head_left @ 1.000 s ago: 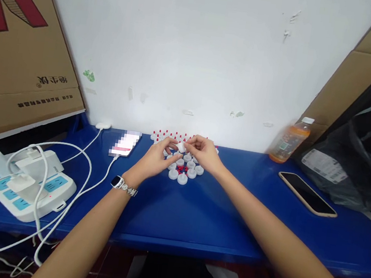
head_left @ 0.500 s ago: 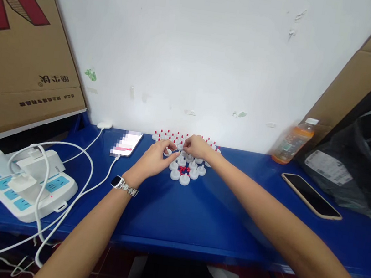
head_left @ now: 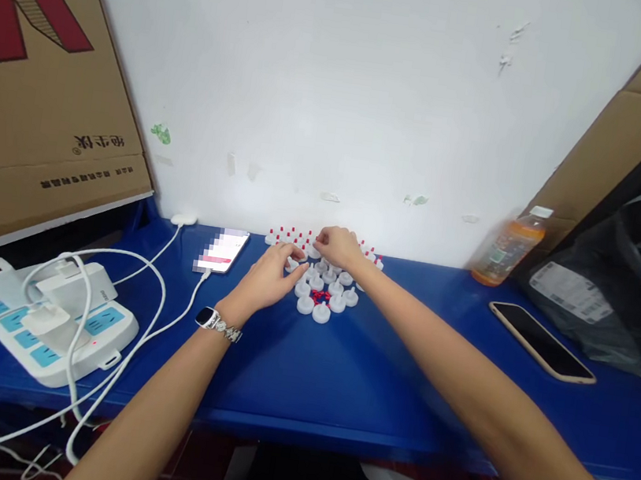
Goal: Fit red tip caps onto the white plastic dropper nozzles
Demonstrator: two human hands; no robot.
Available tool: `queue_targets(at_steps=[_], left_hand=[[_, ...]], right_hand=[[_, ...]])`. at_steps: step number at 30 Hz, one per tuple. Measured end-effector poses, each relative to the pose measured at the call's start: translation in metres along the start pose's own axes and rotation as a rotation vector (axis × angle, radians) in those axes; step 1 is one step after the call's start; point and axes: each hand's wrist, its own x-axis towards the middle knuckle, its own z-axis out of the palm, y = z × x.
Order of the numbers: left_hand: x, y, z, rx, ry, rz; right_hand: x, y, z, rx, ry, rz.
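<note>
Beside the near cluster of white nozzle caps [head_left: 320,313], my left hand [head_left: 271,274] curls its thumb and fingers around a white nozzle cap [head_left: 291,264]. My right hand [head_left: 339,246] is at the back, its fingertips pinched at a white nozzle cap with a red tip [head_left: 314,251]; the fingers partly cover it. Small red tips [head_left: 320,297] lie in a pile ringed by the near caps, which have bare nozzles. Behind my hands, several red-tipped nozzle caps [head_left: 290,237] stand upright along the wall.
A lit phone [head_left: 227,251] charges on the blue table [head_left: 324,383] at left, near a white power strip [head_left: 54,330] with looping cables. To the right are a dark phone [head_left: 541,342], an orange drink bottle [head_left: 510,247] and a black plastic bag [head_left: 622,258]. Cardboard [head_left: 36,97] leans at left.
My right hand has shifted slightly up and left toward the red-tipped caps. My left hand keeps nearly the same pose. The whole view has moved a little.
</note>
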Motion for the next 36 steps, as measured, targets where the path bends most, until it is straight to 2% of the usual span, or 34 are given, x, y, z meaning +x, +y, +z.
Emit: queue_targets(at_steps=[3, 6, 8, 12, 15, 17, 22, 25, 27, 31, 33, 36], left_hand=[[0.0, 0.0, 0.003, 0.017, 0.073, 0.021], [0.0, 0.003, 0.006, -0.017, 0.089, 0.027], [-0.001, 0.008, 0.007, -0.063, 0.044, 0.024], [0.0, 0.018, 0.007, -0.166, -0.049, 0.054], [0.0, 0.022, 0.007, -0.205, -0.018, 0.117], [0.0, 0.022, 0.007, -0.218, 0.003, 0.17], [0.001, 0.025, 0.003, -0.179, 0.048, 0.317], [0.002, 0.026, 0.002, -0.191, 0.053, 0.326], [0.003, 0.023, 0.0, -0.241, 0.079, 0.266], [0.007, 0.008, -0.009, -0.427, 0.241, 0.056], [0.007, 0.002, -0.012, -0.408, 0.188, 0.024], [0.004, 0.0, -0.013, -0.298, 0.029, 0.047]], right_hand=[[-0.022, -0.002, -0.014, 0.275, 0.115, -0.008], [-0.048, -0.005, -0.02, 0.592, 0.111, -0.027], [-0.065, -0.007, -0.019, 0.723, 0.098, -0.041], [-0.088, -0.005, -0.015, 0.71, 0.106, -0.081], [-0.095, -0.003, -0.013, 0.628, 0.12, -0.162], [-0.095, -0.003, -0.012, 0.668, 0.124, -0.184], [-0.089, -0.011, -0.009, 0.965, 0.018, -0.025], [-0.087, -0.012, -0.009, 1.045, -0.007, 0.03], [-0.086, -0.008, -0.012, 1.045, 0.02, 0.052], [-0.088, 0.007, -0.022, 0.883, 0.192, 0.036], [-0.093, 0.01, -0.024, 0.708, 0.166, -0.05], [-0.099, 0.007, -0.023, 0.477, 0.026, -0.153]])
